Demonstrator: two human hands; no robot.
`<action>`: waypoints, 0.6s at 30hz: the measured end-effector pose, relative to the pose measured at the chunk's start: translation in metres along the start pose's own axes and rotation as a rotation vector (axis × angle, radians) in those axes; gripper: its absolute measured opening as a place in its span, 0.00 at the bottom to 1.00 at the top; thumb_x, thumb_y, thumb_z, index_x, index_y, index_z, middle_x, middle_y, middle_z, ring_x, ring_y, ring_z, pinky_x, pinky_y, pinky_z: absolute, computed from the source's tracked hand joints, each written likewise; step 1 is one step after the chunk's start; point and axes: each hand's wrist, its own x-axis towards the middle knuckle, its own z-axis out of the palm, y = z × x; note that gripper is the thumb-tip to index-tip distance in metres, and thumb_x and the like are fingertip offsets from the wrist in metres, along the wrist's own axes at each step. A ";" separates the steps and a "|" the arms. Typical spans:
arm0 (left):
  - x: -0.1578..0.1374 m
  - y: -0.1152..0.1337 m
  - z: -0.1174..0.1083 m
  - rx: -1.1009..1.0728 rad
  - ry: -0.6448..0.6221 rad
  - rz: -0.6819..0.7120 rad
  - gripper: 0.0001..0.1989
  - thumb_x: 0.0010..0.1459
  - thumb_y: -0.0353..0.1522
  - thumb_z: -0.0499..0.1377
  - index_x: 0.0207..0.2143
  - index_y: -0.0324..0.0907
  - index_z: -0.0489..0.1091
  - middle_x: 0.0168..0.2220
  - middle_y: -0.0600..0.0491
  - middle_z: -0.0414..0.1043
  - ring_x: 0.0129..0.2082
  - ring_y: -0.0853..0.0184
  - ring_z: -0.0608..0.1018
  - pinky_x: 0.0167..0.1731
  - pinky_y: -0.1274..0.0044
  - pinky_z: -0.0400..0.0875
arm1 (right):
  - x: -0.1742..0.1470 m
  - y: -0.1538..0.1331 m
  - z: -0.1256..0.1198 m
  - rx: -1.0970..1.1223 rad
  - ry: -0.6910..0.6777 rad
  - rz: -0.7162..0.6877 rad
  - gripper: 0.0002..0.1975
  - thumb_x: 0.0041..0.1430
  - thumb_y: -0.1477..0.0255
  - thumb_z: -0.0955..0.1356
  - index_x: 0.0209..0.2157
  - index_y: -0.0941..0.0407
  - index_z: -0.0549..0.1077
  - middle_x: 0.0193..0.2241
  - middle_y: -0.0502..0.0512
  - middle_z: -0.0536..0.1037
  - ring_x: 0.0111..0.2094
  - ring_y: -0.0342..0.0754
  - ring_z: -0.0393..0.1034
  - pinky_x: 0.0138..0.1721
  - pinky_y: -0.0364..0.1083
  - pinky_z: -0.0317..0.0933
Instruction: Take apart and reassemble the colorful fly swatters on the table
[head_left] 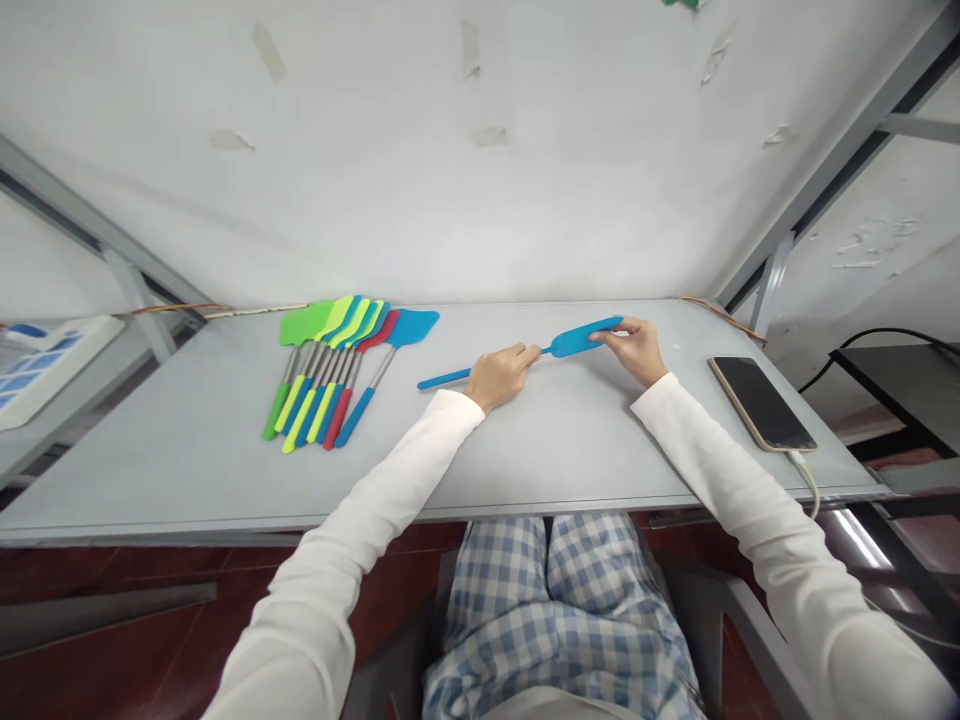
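Observation:
A blue fly swatter [577,338] lies across the middle of the grey table [187,470], held at both ends. My left hand [501,374] grips its shaft near the blue handle, which sticks out to the left. My right hand [636,346] pinches the mesh head at the right end. A row of several fly swatters [337,365] in green, yellow, blue and red lies fanned out at the left, apart from both hands.
A smartphone [761,402] with a cable lies face up at the table's right edge. A white wall stands behind the table. A white and blue box [41,365] sits on a shelf at far left. Metal frame bars run along both sides.

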 end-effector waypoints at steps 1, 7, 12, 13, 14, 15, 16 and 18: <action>0.000 0.001 -0.001 0.008 0.002 -0.001 0.17 0.68 0.34 0.42 0.46 0.46 0.70 0.37 0.49 0.74 0.35 0.65 0.76 0.26 0.76 0.61 | 0.000 -0.002 -0.001 -0.023 0.009 -0.017 0.12 0.47 0.59 0.72 0.23 0.53 0.78 0.24 0.50 0.78 0.31 0.49 0.71 0.40 0.49 0.64; 0.001 0.001 -0.005 0.040 0.031 -0.039 0.17 0.67 0.32 0.43 0.46 0.46 0.71 0.38 0.48 0.74 0.37 0.63 0.76 0.26 0.75 0.61 | 0.000 -0.008 -0.002 -0.094 0.071 -0.163 0.12 0.54 0.62 0.68 0.24 0.52 0.79 0.29 0.52 0.81 0.36 0.51 0.74 0.48 0.52 0.62; 0.001 -0.006 -0.003 0.039 0.034 -0.022 0.17 0.69 0.36 0.41 0.46 0.45 0.69 0.39 0.49 0.75 0.38 0.63 0.77 0.27 0.75 0.61 | -0.001 -0.004 0.003 -0.027 0.005 -0.121 0.14 0.52 0.57 0.70 0.26 0.54 0.77 0.30 0.53 0.80 0.36 0.51 0.73 0.46 0.52 0.65; 0.002 -0.006 -0.001 0.035 0.034 -0.020 0.17 0.69 0.36 0.41 0.45 0.44 0.68 0.39 0.49 0.75 0.37 0.63 0.77 0.28 0.75 0.62 | -0.003 -0.005 0.005 0.004 -0.027 -0.101 0.16 0.51 0.55 0.71 0.27 0.54 0.77 0.30 0.53 0.80 0.36 0.51 0.73 0.45 0.52 0.66; 0.002 -0.007 0.000 0.031 0.035 -0.019 0.17 0.69 0.35 0.41 0.45 0.43 0.68 0.39 0.48 0.74 0.37 0.64 0.77 0.29 0.75 0.63 | -0.005 -0.007 0.007 0.045 -0.060 -0.079 0.17 0.50 0.54 0.71 0.29 0.54 0.76 0.31 0.54 0.80 0.36 0.51 0.73 0.44 0.52 0.66; 0.002 -0.007 0.001 0.026 0.038 -0.012 0.17 0.69 0.35 0.41 0.45 0.42 0.67 0.39 0.48 0.74 0.37 0.64 0.77 0.31 0.75 0.65 | -0.007 -0.009 0.009 0.096 -0.090 -0.053 0.19 0.49 0.52 0.72 0.31 0.54 0.76 0.33 0.54 0.80 0.37 0.51 0.73 0.44 0.51 0.67; 0.003 -0.006 0.002 0.019 0.043 0.003 0.16 0.69 0.34 0.40 0.45 0.41 0.67 0.40 0.47 0.74 0.38 0.63 0.76 0.34 0.75 0.66 | -0.009 -0.012 0.011 0.152 -0.113 -0.020 0.20 0.47 0.52 0.73 0.32 0.54 0.76 0.34 0.54 0.80 0.38 0.51 0.73 0.43 0.51 0.68; 0.003 -0.003 0.003 -0.003 0.052 0.061 0.16 0.68 0.30 0.40 0.46 0.38 0.65 0.41 0.45 0.73 0.40 0.63 0.76 0.41 0.73 0.67 | -0.013 -0.019 0.015 0.260 -0.146 0.065 0.23 0.44 0.50 0.74 0.33 0.54 0.75 0.35 0.55 0.80 0.37 0.52 0.75 0.41 0.50 0.70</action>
